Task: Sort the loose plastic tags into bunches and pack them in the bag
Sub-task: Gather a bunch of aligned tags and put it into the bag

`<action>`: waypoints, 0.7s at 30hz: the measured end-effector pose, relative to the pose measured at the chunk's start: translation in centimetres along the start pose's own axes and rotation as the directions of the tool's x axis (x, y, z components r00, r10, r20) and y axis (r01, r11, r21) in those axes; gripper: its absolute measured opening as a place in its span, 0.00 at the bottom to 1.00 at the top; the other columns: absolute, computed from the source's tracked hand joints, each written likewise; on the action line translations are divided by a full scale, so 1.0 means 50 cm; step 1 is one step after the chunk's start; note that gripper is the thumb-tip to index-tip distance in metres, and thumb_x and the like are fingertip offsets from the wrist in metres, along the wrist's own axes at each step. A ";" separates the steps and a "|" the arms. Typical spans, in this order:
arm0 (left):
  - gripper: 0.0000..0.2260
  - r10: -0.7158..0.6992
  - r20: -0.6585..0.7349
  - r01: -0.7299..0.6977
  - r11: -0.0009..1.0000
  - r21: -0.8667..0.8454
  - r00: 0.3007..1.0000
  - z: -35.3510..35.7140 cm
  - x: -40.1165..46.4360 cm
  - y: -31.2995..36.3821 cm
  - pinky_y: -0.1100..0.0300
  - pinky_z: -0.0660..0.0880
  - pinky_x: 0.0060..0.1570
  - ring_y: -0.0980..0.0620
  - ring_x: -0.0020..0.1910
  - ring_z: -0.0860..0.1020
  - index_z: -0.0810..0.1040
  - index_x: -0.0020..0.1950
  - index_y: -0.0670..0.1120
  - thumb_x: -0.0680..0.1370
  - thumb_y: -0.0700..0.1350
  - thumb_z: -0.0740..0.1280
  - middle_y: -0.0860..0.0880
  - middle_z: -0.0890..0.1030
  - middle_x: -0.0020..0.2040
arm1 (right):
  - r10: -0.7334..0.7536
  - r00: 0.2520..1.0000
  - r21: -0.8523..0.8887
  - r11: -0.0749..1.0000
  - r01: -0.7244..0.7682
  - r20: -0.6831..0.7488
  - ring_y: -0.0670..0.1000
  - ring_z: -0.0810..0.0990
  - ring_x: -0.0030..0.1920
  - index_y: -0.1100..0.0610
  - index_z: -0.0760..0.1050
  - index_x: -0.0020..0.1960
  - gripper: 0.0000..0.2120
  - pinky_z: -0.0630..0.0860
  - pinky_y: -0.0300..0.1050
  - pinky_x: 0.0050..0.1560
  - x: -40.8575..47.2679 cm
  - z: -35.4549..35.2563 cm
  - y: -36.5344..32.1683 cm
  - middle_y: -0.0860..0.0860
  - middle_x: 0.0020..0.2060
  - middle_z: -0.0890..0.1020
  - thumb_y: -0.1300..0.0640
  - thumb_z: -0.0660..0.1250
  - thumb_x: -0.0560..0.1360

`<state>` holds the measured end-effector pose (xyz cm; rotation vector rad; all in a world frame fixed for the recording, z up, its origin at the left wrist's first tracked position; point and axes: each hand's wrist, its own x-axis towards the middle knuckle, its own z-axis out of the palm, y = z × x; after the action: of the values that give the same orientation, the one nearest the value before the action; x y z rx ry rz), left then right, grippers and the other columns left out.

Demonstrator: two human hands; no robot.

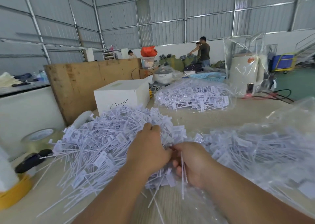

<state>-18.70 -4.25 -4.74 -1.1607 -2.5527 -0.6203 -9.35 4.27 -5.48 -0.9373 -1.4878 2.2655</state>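
Both forearms reach toward twelve o'clock; the left hand (150,148) lies knuckles-up, fingers curled, meeting the right hand (192,164), thumb bent.

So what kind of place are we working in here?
Most likely a warehouse or factory packing floor: corrugated metal walls on a steel frame, a worktable heaped with loose plastic tags, clear bags of tags farther back, and other workers handling bundled goods behind.
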 end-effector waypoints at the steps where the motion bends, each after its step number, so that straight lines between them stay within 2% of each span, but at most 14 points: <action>1: 0.22 0.001 -0.019 -0.001 0.999 -0.038 1.000 0.000 -0.001 0.002 0.55 0.69 0.40 0.48 0.54 0.74 0.71 0.60 0.50 0.70 0.58 0.69 0.52 0.68 0.55 | -0.015 1.000 0.019 1.000 0.015 -0.008 0.47 0.66 0.19 0.62 0.75 0.38 0.11 0.60 0.34 0.18 -0.001 0.002 -0.001 0.54 0.23 0.71 0.62 0.60 0.77; 5: 0.21 0.035 -0.109 -0.058 0.973 -0.224 0.993 -0.001 -0.009 0.018 0.51 0.76 0.43 0.51 0.49 0.73 0.72 0.58 0.50 0.69 0.54 0.72 0.53 0.66 0.53 | -0.063 0.998 0.083 0.995 0.061 0.020 0.48 0.61 0.20 0.58 0.72 0.40 0.10 0.56 0.34 0.19 -0.006 0.007 -0.007 0.52 0.26 0.67 0.52 0.63 0.76; 7: 0.24 0.089 -0.134 -0.124 0.950 -0.286 0.987 0.002 -0.012 0.022 0.52 0.75 0.46 0.54 0.48 0.73 0.72 0.63 0.49 0.68 0.49 0.73 0.54 0.66 0.55 | -0.107 0.993 0.046 0.993 0.105 0.048 0.47 0.61 0.21 0.57 0.73 0.43 0.11 0.56 0.35 0.19 -0.007 0.008 -0.007 0.51 0.26 0.65 0.49 0.68 0.74; 10: 0.31 0.151 -0.126 -0.188 0.904 -0.384 0.981 0.005 -0.010 0.024 0.67 0.72 0.47 0.63 0.48 0.72 0.69 0.70 0.48 0.68 0.40 0.72 0.57 0.65 0.59 | -0.219 0.973 -0.027 0.975 0.221 0.069 0.45 0.62 0.20 0.58 0.74 0.43 0.08 0.57 0.35 0.19 -0.007 0.007 -0.004 0.52 0.27 0.69 0.54 0.71 0.72; 12: 0.34 0.163 -0.115 -0.198 0.863 -0.464 0.980 0.003 -0.010 0.028 0.76 0.69 0.47 0.71 0.53 0.70 0.67 0.71 0.53 0.66 0.38 0.70 0.61 0.64 0.59 | -0.284 0.957 -0.031 0.958 0.286 0.052 0.46 0.63 0.19 0.58 0.77 0.41 0.04 0.58 0.34 0.19 -0.003 0.004 -0.003 0.51 0.25 0.72 0.59 0.71 0.72; 13: 0.37 0.165 -0.114 -0.200 0.835 -0.513 0.980 0.004 -0.010 0.030 0.78 0.68 0.47 0.73 0.54 0.69 0.65 0.72 0.58 0.65 0.38 0.69 0.63 0.65 0.59 | -0.309 0.950 -0.026 0.950 0.310 0.046 0.46 0.63 0.19 0.57 0.78 0.40 0.02 0.58 0.34 0.19 -0.002 0.003 -0.003 0.51 0.23 0.72 0.61 0.71 0.71; 15: 0.41 0.157 -0.115 -0.195 0.768 -0.610 0.981 0.004 -0.010 0.031 0.73 0.73 0.48 0.69 0.57 0.72 0.61 0.71 0.66 0.64 0.37 0.68 0.65 0.68 0.61 | -0.362 0.931 -0.006 0.932 0.363 0.047 0.46 0.66 0.20 0.57 0.80 0.40 0.04 0.59 0.35 0.20 -0.003 0.003 -0.006 0.51 0.23 0.75 0.64 0.70 0.69; 17: 0.42 0.160 -0.121 -0.200 0.720 -0.665 0.980 0.002 -0.012 0.032 0.66 0.76 0.52 0.65 0.60 0.74 0.59 0.72 0.69 0.65 0.39 0.68 0.67 0.70 0.63 | -0.444 0.893 0.029 0.896 0.443 0.070 0.51 0.77 0.26 0.55 0.83 0.44 0.10 0.66 0.38 0.26 -0.008 0.006 -0.011 0.53 0.31 0.83 0.67 0.68 0.68; 19: 0.41 0.189 -0.136 -0.230 0.683 -0.693 0.973 -0.001 -0.018 0.035 0.69 0.72 0.58 0.65 0.64 0.72 0.57 0.73 0.70 0.67 0.42 0.69 0.69 0.70 0.65 | -0.527 0.845 0.086 0.849 0.521 0.088 0.59 0.85 0.42 0.51 0.83 0.49 0.17 0.76 0.50 0.39 -0.010 0.005 -0.018 0.56 0.43 0.86 0.69 0.67 0.69; 21: 0.41 0.201 -0.144 -0.242 0.644 -0.726 0.969 -0.006 -0.023 0.040 0.73 0.67 0.63 0.67 0.67 0.69 0.54 0.71 0.73 0.69 0.44 0.71 0.67 0.70 0.69 | -0.584 0.807 0.141 0.809 0.570 0.087 0.58 0.84 0.50 0.49 0.83 0.51 0.20 0.78 0.56 0.51 -0.011 0.001 -0.026 0.56 0.47 0.86 0.71 0.66 0.70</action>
<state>-16.39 -3.97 -4.41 -1.6238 -2.0608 -1.6975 -9.12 4.51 -4.09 -0.2440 -1.4290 1.9395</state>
